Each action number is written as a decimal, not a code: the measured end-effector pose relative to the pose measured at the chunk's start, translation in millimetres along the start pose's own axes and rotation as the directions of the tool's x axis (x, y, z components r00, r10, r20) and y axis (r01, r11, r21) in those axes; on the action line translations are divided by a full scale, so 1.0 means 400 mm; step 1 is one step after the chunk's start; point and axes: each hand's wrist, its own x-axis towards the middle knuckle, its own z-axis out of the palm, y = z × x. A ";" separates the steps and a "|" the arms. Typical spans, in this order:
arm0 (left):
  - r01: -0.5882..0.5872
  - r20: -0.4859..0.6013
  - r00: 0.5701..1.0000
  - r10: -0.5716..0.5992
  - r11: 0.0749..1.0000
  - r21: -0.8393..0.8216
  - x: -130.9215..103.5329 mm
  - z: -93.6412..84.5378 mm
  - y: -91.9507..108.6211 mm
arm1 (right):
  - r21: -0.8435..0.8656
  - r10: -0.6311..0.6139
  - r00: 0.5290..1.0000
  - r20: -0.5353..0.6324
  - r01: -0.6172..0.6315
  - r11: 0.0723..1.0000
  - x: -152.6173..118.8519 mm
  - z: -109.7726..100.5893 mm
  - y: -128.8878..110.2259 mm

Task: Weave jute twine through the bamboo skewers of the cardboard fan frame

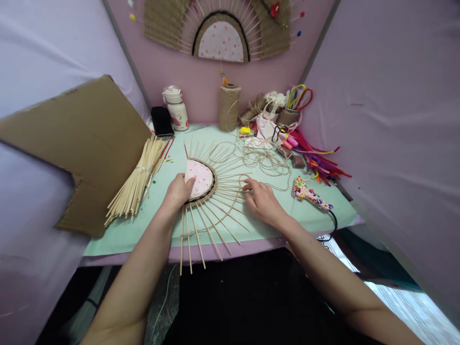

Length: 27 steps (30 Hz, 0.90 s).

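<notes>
A half-round fan frame lies on the table, its pink dotted fabric centre (pixel 201 181) edged by a woven band and a black cord. Thin wooden sticks (pixel 212 229) fan out from it, some past the table's front edge. My left hand (pixel 180 190) grips the straight side of the centre, thumb on the fabric. Twine (pixel 201 231) winds across the nearer sticks toward my right hand (pixel 264 201). That hand is at the stick ends on the right, fingers bent and closed around the twine; the fingertips are small in view.
A bundle of sticks (pixel 138 177) and cardboard (pixel 97 158) stand left. Behind are a phone (pixel 162 121), a bottle (pixel 178 112) and a twine spool (pixel 229 108). Loose twine (pixel 266 160), pipe cleaners (pixel 319 155) and a glue gun (pixel 312 195) lie right. A finished fan (pixel 221 40) hangs above.
</notes>
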 end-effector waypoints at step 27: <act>0.059 0.010 0.998 -0.058 0.997 -0.048 -0.013 -0.013 0.010 | -0.120 -0.007 0.985 -0.170 -0.013 0.993 -0.001 -0.058 0.037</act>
